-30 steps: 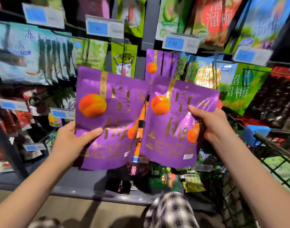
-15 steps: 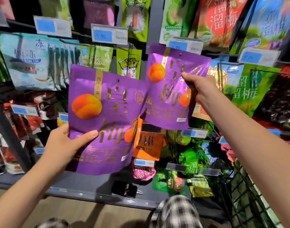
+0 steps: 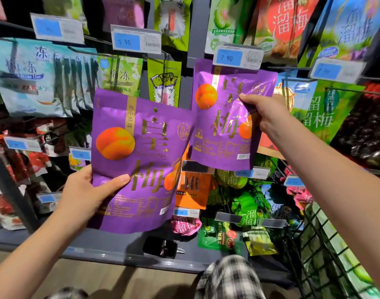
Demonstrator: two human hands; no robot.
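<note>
Two purple snack pouches with orange fruit pictures and gold lettering are in front of a shop display. My left hand (image 3: 87, 195) grips the nearer purple pouch (image 3: 139, 160) at its lower left, thumb across the front. My right hand (image 3: 264, 113) pinches the farther purple pouch (image 3: 223, 119) at its right edge and holds it up against the hanging rack, just under a blue price tag (image 3: 237, 57) reading 7.90.
Hooks carry many hanging snack bags: teal ones (image 3: 27, 76) at left, green ones (image 3: 320, 108) at right. A grey shelf ledge (image 3: 111, 249) runs below with a small dark object (image 3: 161, 248) on it. A wire cart (image 3: 327, 251) stands at lower right.
My right hand has lifted its pouch up and away toward the rack under the 7.90 tag. My left hand has kept its pouch nearly still.
</note>
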